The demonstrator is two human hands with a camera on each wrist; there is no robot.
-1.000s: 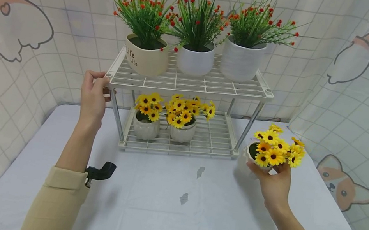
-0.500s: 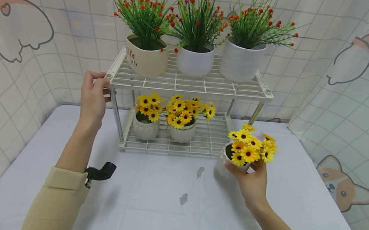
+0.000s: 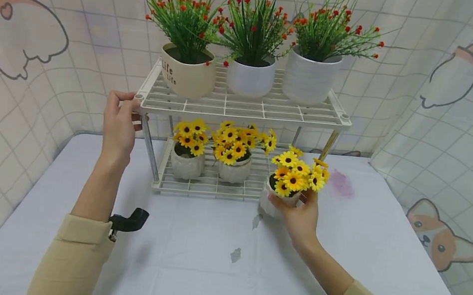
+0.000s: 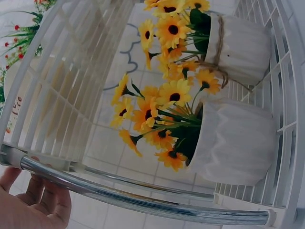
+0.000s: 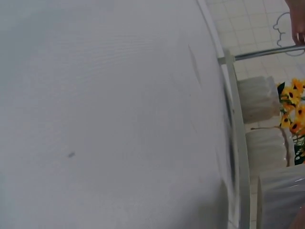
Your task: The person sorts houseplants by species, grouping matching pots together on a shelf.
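A two-tier white wire shelf (image 3: 245,115) with metal posts stands on the table. At its upper left front corner, my left hand (image 3: 119,128) grips the frame; in the left wrist view its fingers (image 4: 61,202) curl behind the post (image 4: 143,196). My right hand (image 3: 301,219) holds a white pot of yellow daisies (image 3: 271,204) upright at the lower tier's front edge, right of centre. Whether the pot's base touches the tier, I cannot tell. Two similar daisy pots, the left one (image 3: 187,167) and the middle one (image 3: 234,171), stand on the lower tier.
Three larger pots of red-flowered grass, one cream (image 3: 189,78), one small white (image 3: 250,80) and one ribbed white (image 3: 309,79), stand on the upper tier. A patterned curtain (image 3: 80,65) hangs behind. White cloth covers the table (image 3: 199,283).
My right hand has carried the daisy pot leftward, from beside the shelf's right end to the front of the lower tier. The left hand has stayed at the shelf corner.
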